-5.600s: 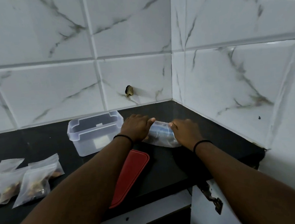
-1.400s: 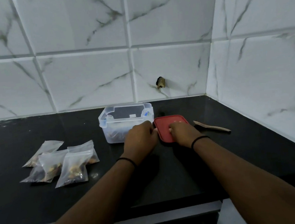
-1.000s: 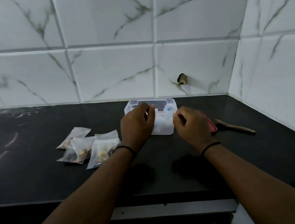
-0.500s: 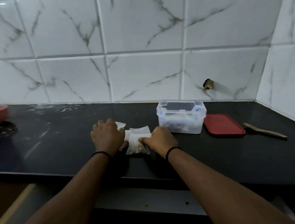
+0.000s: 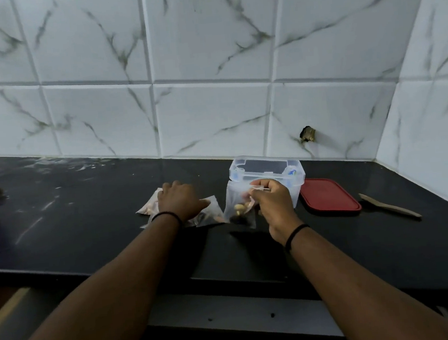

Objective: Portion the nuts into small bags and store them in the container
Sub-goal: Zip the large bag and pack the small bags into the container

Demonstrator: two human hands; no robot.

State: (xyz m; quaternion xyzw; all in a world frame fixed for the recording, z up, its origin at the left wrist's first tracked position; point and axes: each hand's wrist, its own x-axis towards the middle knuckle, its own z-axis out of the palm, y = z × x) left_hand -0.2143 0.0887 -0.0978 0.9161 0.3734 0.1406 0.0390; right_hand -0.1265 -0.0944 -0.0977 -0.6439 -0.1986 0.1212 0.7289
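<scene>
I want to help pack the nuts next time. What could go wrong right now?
The right hand pinches only the top of a bag of nuts, lifted beside the open box. If its seal is not tight, nuts might spill on the counter. The bag hangs close to the box, so it could catch the rim. The left hand presses on the other bags, which might crush nuts.

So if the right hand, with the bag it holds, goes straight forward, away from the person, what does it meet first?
Most likely the clear container: it stands just behind the right hand and the small bag of nuts that it pinches. Depth is unclear, so I cannot tell whether they already touch.
</scene>
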